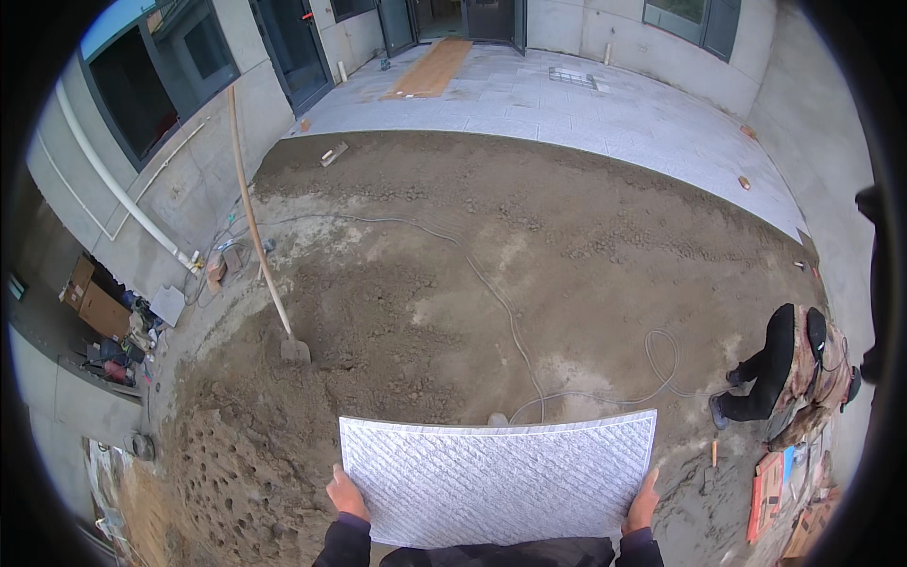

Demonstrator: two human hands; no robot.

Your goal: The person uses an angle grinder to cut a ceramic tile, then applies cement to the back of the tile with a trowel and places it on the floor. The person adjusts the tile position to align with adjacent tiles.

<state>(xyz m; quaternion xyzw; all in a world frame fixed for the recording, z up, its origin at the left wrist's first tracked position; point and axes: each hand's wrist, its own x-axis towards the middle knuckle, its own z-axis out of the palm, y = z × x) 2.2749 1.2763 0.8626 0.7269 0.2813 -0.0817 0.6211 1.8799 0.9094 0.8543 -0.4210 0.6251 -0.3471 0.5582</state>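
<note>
A wide grey-white paving slab (496,482) with a grooved diagonal texture and a plain border is held level in front of my body. My left hand (347,493) grips its left edge, thumb up on the side and the other fingers out of sight beneath. On the opposite edge my right hand (642,501) holds the slab in the same way. Under and beyond it lies rough grey-brown sand or mortar (425,274). The tip of one shoe (498,420) shows just past the slab's far edge.
A shovel (295,351) stands upright in the sand at left. A thin cable (510,317) snakes across the ground. At right a co-worker (798,369) bends over near a red box (763,496) and a hammer-like tool (714,454). Laid paving (567,104) covers the far side.
</note>
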